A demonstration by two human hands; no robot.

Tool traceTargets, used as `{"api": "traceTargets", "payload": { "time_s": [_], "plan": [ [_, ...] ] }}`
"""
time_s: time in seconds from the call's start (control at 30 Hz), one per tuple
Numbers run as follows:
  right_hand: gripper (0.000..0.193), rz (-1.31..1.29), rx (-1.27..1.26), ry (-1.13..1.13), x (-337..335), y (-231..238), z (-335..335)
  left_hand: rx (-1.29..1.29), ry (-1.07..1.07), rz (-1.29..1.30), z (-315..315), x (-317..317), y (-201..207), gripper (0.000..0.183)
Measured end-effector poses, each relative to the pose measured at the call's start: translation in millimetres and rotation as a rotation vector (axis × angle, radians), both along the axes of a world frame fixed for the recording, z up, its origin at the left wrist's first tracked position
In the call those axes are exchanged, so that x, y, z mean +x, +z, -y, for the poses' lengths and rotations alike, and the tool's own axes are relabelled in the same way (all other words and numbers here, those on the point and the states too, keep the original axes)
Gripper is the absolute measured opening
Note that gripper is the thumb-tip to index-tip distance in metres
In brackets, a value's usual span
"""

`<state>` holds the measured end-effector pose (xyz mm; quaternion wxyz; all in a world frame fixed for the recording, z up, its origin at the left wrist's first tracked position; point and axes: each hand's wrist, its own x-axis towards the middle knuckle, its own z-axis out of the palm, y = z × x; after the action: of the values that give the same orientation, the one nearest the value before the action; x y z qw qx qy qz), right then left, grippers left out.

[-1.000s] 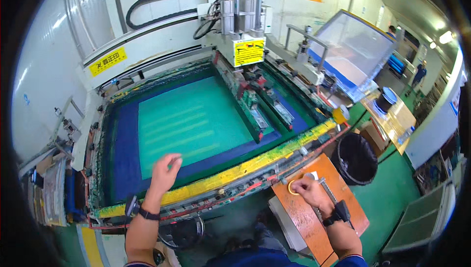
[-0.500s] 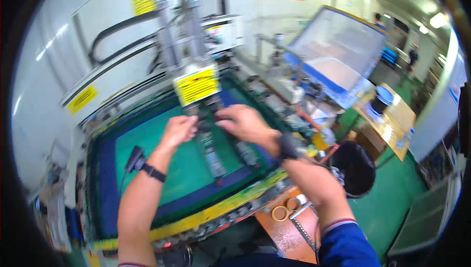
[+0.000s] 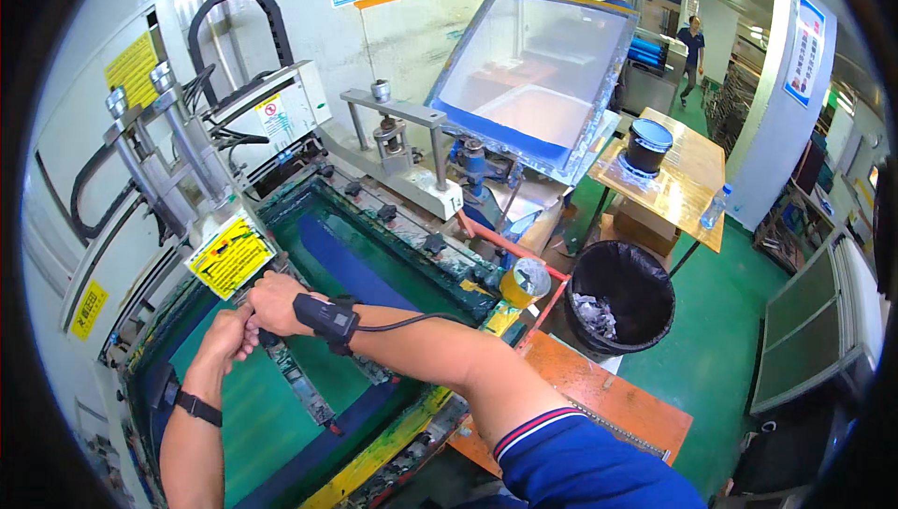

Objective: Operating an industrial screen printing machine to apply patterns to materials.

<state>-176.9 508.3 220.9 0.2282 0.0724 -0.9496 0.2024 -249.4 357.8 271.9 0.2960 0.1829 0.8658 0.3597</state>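
My left hand and my right hand meet just under the yellow label plate on the machine's head. Both sets of fingers are curled closed at the top end of a stained metal bar. Whatever they grip is hidden behind the fingers. That bar slopes toward me over the green mesh of a large framed printing screen. A second, similar bar lies partly behind my right forearm. Each wrist wears a black strap, and my right one carries a black box with a cable.
To the right stand a yellow ink-stained can and a black-lined bin with crumpled waste. Behind, a large framed screen leans back. A wooden table holds a dark bucket and a bottle. Two people are farther off.
My view has swung to the right, so the machine appears farther left. My hands, apart before on either side of the bars, have come together under the yellow label plate.
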Motion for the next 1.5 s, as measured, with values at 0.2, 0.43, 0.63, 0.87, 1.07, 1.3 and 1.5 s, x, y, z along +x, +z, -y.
{"api": "traceTargets", "payload": {
  "time_s": [0.2, 0.43, 0.63, 0.87, 1.07, 1.3, 1.5],
  "plan": [
    [0.025, 0.119, -0.109, -0.088, 4, 8, 2, -0.053, -0.092, 0.011, -12, -10, 2, 0.036],
    [0.02, 0.146, -0.093, -0.029, 15, 18, 11, 0.22, -0.15, 0.17, 8, -22, -17, 0.032],
    [0.028, 0.17, -0.054, -0.123, 3, 10, 6, 0.229, -0.188, 0.17, -3, -19, -15, 0.036],
    [0.025, 0.126, -0.131, -0.149, 5, 6, 8, 0.177, -0.163, 0.194, -6, -29, -20, 0.037],
    [0.029, 0.175, -0.144, -0.098, 4, 25, 7, 0.215, -0.228, 0.172, -1, -40, -25, 0.042],
    [0.056, 0.124, -0.301, -0.136, 51, 44, 32, 0.277, -0.351, -0.007, 60, -109, -49, 0.052],
    [0.032, 0.21, -0.393, -0.429, 147, 44, 36, 0.564, 0.055, -0.729, 19, -245, -100, 0.04]
  ]
}}
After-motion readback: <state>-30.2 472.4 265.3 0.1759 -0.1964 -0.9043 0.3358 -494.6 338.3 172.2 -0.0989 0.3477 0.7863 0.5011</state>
